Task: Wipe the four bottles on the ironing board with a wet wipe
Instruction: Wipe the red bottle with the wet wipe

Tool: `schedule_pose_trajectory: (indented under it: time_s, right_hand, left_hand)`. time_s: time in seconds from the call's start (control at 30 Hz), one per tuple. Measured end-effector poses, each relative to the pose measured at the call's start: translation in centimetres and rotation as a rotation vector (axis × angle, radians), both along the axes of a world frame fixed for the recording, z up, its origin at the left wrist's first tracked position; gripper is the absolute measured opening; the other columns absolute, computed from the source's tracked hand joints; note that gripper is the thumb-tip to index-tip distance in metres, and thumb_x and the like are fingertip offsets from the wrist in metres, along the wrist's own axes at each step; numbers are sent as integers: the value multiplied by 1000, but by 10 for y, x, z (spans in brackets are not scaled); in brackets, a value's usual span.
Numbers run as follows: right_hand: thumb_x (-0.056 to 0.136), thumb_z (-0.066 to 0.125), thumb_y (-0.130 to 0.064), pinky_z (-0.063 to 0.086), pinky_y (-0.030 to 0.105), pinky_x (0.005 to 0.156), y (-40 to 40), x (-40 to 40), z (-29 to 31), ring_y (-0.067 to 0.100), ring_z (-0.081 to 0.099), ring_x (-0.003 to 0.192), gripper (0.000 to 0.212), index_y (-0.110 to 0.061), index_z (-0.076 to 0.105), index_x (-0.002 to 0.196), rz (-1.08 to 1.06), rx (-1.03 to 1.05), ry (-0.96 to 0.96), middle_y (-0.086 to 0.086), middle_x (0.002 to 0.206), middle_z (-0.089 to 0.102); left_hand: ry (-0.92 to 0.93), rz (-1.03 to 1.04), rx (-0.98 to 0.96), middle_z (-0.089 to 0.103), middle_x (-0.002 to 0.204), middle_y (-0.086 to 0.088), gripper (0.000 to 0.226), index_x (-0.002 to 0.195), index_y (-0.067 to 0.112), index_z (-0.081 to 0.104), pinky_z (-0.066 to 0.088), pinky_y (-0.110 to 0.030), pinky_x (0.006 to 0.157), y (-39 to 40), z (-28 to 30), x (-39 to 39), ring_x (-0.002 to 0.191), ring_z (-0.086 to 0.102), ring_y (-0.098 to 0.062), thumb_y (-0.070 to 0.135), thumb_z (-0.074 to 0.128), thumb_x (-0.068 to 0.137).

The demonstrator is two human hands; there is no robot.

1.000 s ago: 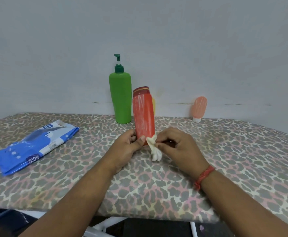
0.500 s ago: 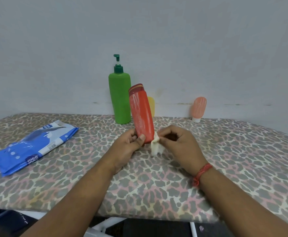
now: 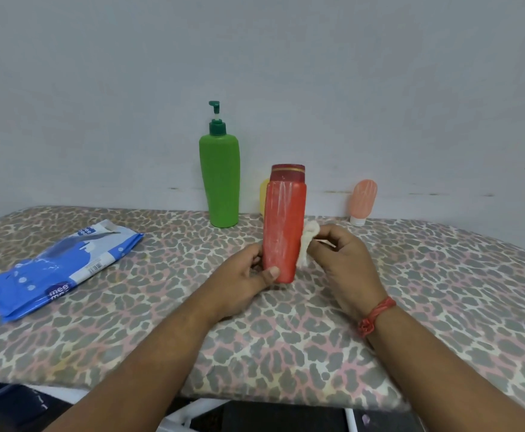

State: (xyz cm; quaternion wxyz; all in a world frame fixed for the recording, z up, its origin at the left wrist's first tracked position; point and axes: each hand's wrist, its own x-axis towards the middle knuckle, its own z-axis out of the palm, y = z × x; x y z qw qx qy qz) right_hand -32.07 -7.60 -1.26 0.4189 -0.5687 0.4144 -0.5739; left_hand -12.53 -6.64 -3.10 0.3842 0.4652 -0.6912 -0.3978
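Note:
My left hand [image 3: 242, 280] grips the lower part of a red bottle [image 3: 284, 222] with a dark red cap, held upright over the ironing board [image 3: 255, 353]. My right hand [image 3: 342, 260] pinches a crumpled white wet wipe [image 3: 308, 241] against the bottle's right side. A tall green pump bottle [image 3: 220, 179] stands at the back by the wall. A yellow bottle [image 3: 263, 194] is mostly hidden behind the red one. A small peach tube bottle [image 3: 362, 201] stands cap-down at the back right.
A blue wet wipe pack [image 3: 58, 269] lies on the left of the leopard-print board. The grey wall rises right behind the bottles. The board's front edge runs near me, with its white frame [image 3: 186, 414] below.
The red bottle went from tilted left to upright and sits a little further right. My right hand moved the wipe up along the bottle's right side.

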Motion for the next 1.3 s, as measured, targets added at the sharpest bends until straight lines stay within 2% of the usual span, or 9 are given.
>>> schedule_pose_trajectory:
  time_s: [0.17, 0.4, 0.53, 0.7, 0.87, 0.97, 1.07, 1.23, 1.3]
  right_hand:
    - [92, 68, -14, 59, 36, 72, 5, 1, -5, 29, 70, 78, 11, -15, 75, 99, 246, 167, 101, 5, 93, 76]
    - [93, 63, -6, 53, 26, 65, -8, -6, -2, 13, 62, 71, 10, -9, 72, 96, 31, 104, -163, 6, 85, 70]
    - [94, 62, -5, 40, 19, 44, -4, -5, -11, 12, 48, 50, 10, 4, 68, 93, 218, 247, 89, 18, 76, 58]
    - [92, 65, -6, 48, 23, 62, -5, -6, 0, 10, 57, 66, 8, -8, 71, 87, -4, 48, -64, 1, 78, 67]
    - [86, 75, -14, 55, 25, 72, 1, -6, -2, 9, 64, 75, 7, -16, 70, 82, -88, -56, 233, -4, 80, 69]
    - [86, 75, -17, 53, 24, 76, -3, -5, 3, 7, 63, 85, 6, -19, 70, 89, -312, -290, 330, -6, 91, 66]
    - [88, 72, -12, 49, 20, 79, -7, -11, 10, 3, 59, 93, 9, -15, 71, 95, -542, -534, 379, -5, 98, 63]
    - [86, 71, -9, 42, 16, 78, -10, -8, -2, 8, 56, 85, 5, -12, 72, 90, -416, -544, 646, -4, 93, 59]
    - [87, 70, -10, 41, 11, 78, -13, -12, -1, 4, 55, 84, 4, -13, 71, 90, -446, -525, 619, -4, 93, 60]
  left_hand:
    - [102, 7, 28, 65, 128, 10, 42, 130, 33, 53, 46, -30, 107, 1, 1, 5, 121, 59, -4, 36, 61, 90]
    - [-96, -58, 36, 64, 128, 10, 44, 137, 31, 52, 44, -43, 109, 0, -1, 4, 122, 58, -8, 38, 62, 95]
    - [108, -31, 88, 68, 126, 2, 42, 133, 24, 55, 46, -43, 108, 2, 1, 8, 119, 63, -14, 37, 62, 93]
    - [-76, -40, 46, 64, 129, 10, 45, 137, 31, 52, 43, -43, 110, -1, -2, 5, 123, 58, -8, 40, 61, 94]
    - [-205, 43, -50, 63, 123, 12, 47, 138, 29, 50, 49, -36, 101, 0, -1, 1, 113, 60, -6, 40, 63, 94]
    - [-362, 66, -169, 58, 102, 17, 40, 128, 27, 52, 44, -17, 76, 2, 0, -7, 91, 56, 0, 41, 64, 93]
    - [-457, 65, -290, 54, 102, 13, 44, 127, 27, 52, 44, -20, 76, 5, 1, -15, 92, 51, 0, 50, 63, 90]
    - [-451, 95, -309, 54, 100, 9, 42, 122, 26, 55, 45, -26, 78, 1, -3, -15, 91, 52, -7, 50, 63, 90]
    - [-454, 87, -308, 54, 102, 9, 42, 124, 24, 54, 43, -23, 77, 2, -2, -15, 92, 51, -5, 48, 63, 90]
